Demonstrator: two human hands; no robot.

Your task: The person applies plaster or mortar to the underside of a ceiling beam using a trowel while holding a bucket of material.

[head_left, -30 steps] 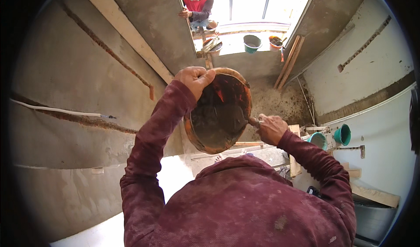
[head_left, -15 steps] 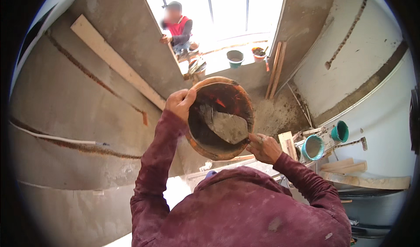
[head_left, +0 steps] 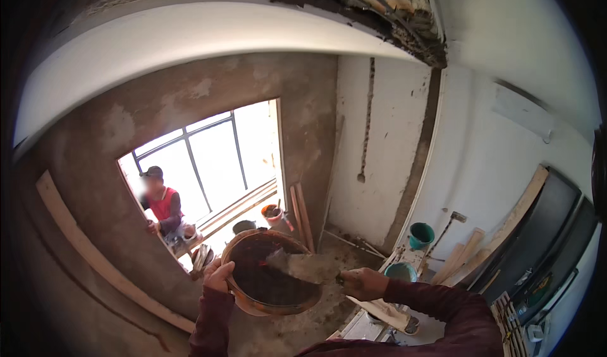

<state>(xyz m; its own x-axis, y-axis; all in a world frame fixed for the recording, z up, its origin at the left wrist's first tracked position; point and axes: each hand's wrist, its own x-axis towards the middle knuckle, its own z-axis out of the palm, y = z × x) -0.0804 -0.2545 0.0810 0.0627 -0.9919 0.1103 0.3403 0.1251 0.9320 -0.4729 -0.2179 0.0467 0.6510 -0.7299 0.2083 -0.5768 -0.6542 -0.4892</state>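
Watching left hand point(head_left: 219, 277) curled over rim of wide bucket point(head_left: 251, 304), held out front; right hand point(head_left: 365, 284) wrapped round handle of trowel point(head_left: 302, 267). I judge bucket heavy, stiff; grip rim.

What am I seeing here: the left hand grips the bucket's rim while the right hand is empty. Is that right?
Not quite: the right hand isn't empty. The head view shows it holding a trowel. The left hand does grip the bucket's rim.
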